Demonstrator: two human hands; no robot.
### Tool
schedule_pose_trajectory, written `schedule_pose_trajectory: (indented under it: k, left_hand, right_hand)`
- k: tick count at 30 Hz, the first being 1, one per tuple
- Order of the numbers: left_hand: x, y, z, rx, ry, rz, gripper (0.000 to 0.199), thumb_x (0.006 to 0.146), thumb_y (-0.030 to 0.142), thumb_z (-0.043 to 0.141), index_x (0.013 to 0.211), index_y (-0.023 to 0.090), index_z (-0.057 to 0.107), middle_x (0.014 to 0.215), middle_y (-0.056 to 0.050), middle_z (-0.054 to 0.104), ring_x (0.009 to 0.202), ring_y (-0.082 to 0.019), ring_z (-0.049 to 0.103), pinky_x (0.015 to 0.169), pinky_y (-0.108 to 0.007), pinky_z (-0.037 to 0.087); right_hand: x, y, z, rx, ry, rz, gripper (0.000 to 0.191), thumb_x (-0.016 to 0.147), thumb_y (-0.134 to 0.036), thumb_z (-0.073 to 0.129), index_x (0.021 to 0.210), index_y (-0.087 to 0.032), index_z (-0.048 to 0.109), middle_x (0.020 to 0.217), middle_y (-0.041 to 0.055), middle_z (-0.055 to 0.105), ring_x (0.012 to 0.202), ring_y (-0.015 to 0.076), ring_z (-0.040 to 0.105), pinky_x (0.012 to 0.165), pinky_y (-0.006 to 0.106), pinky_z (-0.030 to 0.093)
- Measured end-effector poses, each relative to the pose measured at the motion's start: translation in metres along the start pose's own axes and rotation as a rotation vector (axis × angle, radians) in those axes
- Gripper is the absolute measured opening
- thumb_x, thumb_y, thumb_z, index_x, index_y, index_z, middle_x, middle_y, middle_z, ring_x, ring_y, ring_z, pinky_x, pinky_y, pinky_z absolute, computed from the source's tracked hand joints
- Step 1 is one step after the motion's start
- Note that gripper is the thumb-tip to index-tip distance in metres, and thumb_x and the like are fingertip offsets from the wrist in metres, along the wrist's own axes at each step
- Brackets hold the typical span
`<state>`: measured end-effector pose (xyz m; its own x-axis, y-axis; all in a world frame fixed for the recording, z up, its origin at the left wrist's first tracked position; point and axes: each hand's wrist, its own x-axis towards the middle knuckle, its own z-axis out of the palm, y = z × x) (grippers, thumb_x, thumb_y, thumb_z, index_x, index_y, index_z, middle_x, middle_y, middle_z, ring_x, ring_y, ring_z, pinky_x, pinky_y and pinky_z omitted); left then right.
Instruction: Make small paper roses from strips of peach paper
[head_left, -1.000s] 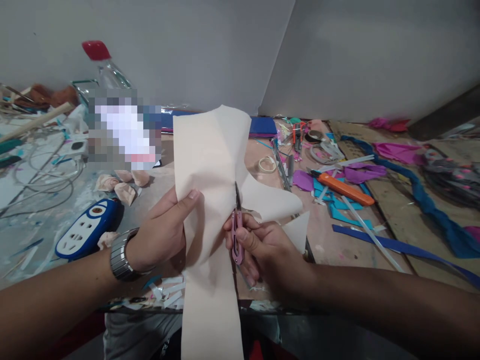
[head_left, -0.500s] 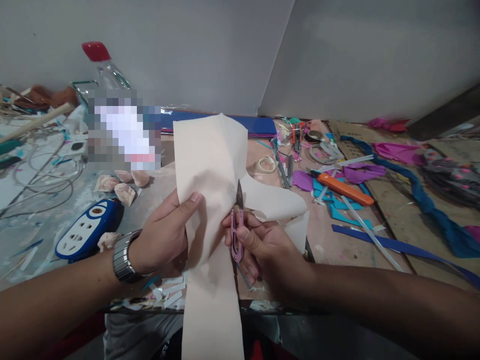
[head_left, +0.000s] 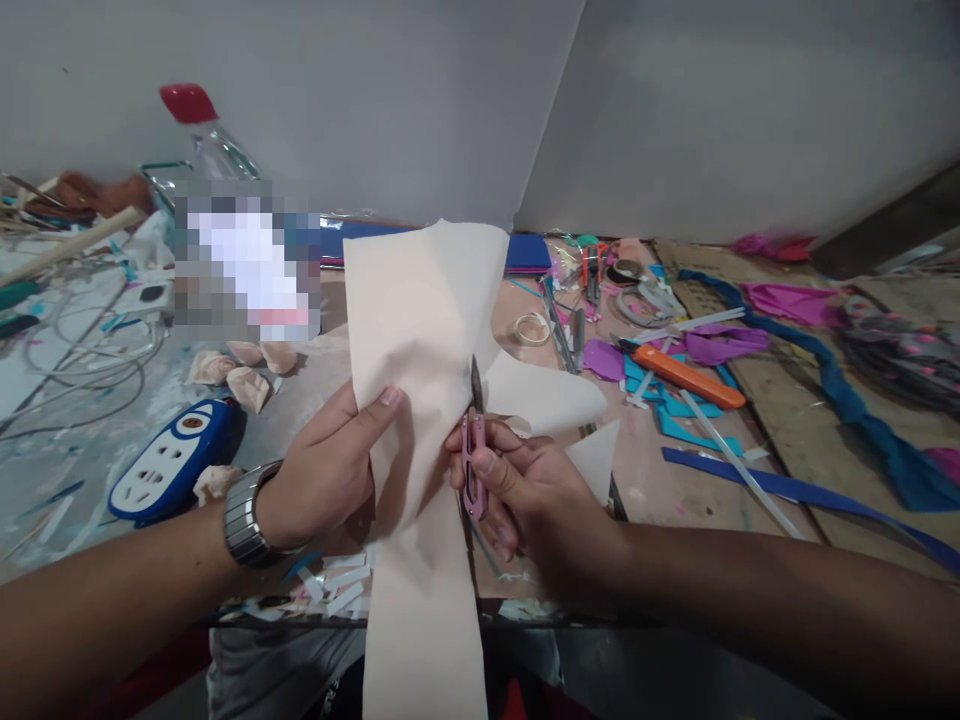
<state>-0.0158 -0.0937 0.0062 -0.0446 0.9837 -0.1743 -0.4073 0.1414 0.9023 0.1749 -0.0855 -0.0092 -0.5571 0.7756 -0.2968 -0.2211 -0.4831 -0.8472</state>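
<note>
A long cream sheet (head_left: 412, 300) stands up in front of me and hangs down over the table's front edge. My left hand (head_left: 322, 465) grips its left side, thumb on the near face and the other fingers hidden behind. My right hand (head_left: 532, 490) is closed around small pink-handled snips (head_left: 474, 460), whose dark blades point up at the sheet's right side. Behind the blades, a curved cream part (head_left: 547, 392) spreads to the right, with a pointed piece (head_left: 598, 458) below it.
A blue and white power strip (head_left: 169, 460) and crumpled pinkish pieces (head_left: 248, 388) lie at left. On the right are an orange cutter (head_left: 688, 378), a tape roll (head_left: 532, 328), a blue strip (head_left: 795, 489) and coloured scraps. White offcuts (head_left: 346, 585) lie near the front edge.
The sheet's upper right part has spread a little to the right, and the curved part behind it has shifted slightly. Both hands keep their holds, nearly in the same place.
</note>
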Motion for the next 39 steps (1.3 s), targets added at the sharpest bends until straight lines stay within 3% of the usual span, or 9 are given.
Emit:
schedule_pose_trajectory:
  k: [7,11,15,17,20,23,26,33,39]
  left_hand:
    - [0.000,-0.001,-0.002,-0.003,-0.002,0.000,0.049,0.096,0.035,0.067,0.143,0.025,0.060,0.137,-0.007,0.070,0.131,-0.027,0.063,0.120,-0.043,0.043]
    - [0.000,0.011,0.001,-0.067,-0.022,-0.057,0.044,0.091,0.031,0.071,0.135,0.025,0.065,0.128,-0.005,0.075,0.128,-0.030,0.065,0.116,-0.048,0.048]
    - [0.006,0.027,0.003,-0.161,-0.039,-0.058,0.028,0.089,0.038,0.073,0.110,0.021,0.075,0.120,-0.003,0.078,0.131,-0.033,0.063,0.114,-0.044,0.050]
    - [0.011,0.030,0.001,-0.188,-0.097,-0.071,0.027,0.092,0.038,0.069,0.112,0.020,0.074,0.118,-0.002,0.079,0.128,-0.033,0.064,0.111,-0.045,0.051]
    - [0.019,0.029,-0.002,-0.113,-0.046,-0.067,0.026,0.092,0.031,0.070,0.115,0.019,0.073,0.118,-0.004,0.079,0.123,-0.031,0.067,0.109,-0.044,0.053]
    - [0.022,0.024,-0.004,-0.031,0.038,0.015,0.027,0.088,0.032,0.076,0.113,0.020,0.073,0.120,-0.006,0.078,0.118,-0.030,0.070,0.107,-0.045,0.056]
    - [0.021,0.020,-0.007,0.055,0.062,0.111,0.028,0.087,0.036,0.078,0.111,0.022,0.073,0.122,-0.006,0.077,0.118,-0.029,0.071,0.105,-0.044,0.058]
    - [0.024,0.013,-0.018,0.222,0.046,0.273,0.033,0.091,0.042,0.073,0.118,0.022,0.072,0.124,-0.008,0.076,0.118,-0.028,0.071,0.107,-0.046,0.057]
    - [0.033,0.010,-0.019,0.158,0.002,0.382,0.034,0.095,0.038,0.070,0.126,0.023,0.068,0.132,-0.007,0.072,0.126,-0.027,0.067,0.111,-0.044,0.055]
  right_hand:
    - [0.000,-0.001,0.001,0.029,0.004,-0.012,0.028,0.092,-0.041,0.074,0.106,-0.018,0.068,0.081,-0.0023,0.067,0.036,-0.0003,0.040,0.036,0.015,0.037]
    - [0.000,-0.001,0.002,0.047,-0.016,-0.011,0.028,0.091,-0.042,0.076,0.102,-0.018,0.068,0.076,-0.0033,0.066,0.036,0.0001,0.038,0.036,0.016,0.035]
    - [-0.001,-0.001,0.004,0.024,-0.006,0.033,0.032,0.087,-0.044,0.079,0.097,-0.017,0.066,0.075,-0.0031,0.065,0.036,0.0000,0.038,0.037,0.016,0.033]
    - [-0.002,0.000,0.004,0.010,-0.014,0.062,0.035,0.085,-0.048,0.080,0.093,-0.016,0.065,0.070,-0.0037,0.063,0.036,0.0009,0.038,0.036,0.016,0.032]
    - [-0.004,0.002,0.004,0.003,-0.021,0.072,0.039,0.084,-0.051,0.080,0.094,-0.016,0.065,0.070,-0.0033,0.063,0.036,0.0016,0.037,0.035,0.018,0.031]
    - [-0.003,0.002,0.004,0.021,-0.013,0.040,0.040,0.085,-0.048,0.081,0.106,-0.017,0.066,0.080,-0.0024,0.065,0.037,0.0008,0.038,0.035,0.017,0.032]
    - [-0.002,0.001,0.004,0.011,-0.022,0.010,0.038,0.087,-0.049,0.079,0.104,-0.018,0.066,0.073,-0.0040,0.063,0.038,0.0011,0.037,0.036,0.017,0.030]
    - [0.007,0.000,0.001,0.027,-0.008,-0.074,0.037,0.086,-0.049,0.080,0.110,-0.023,0.070,0.083,-0.0017,0.067,0.041,0.0015,0.038,0.036,0.017,0.026]
    - [0.016,-0.017,0.000,-0.058,0.023,-0.178,0.040,0.083,-0.052,0.082,0.108,-0.022,0.073,0.080,-0.0028,0.065,0.047,0.0030,0.040,0.039,0.017,0.026]
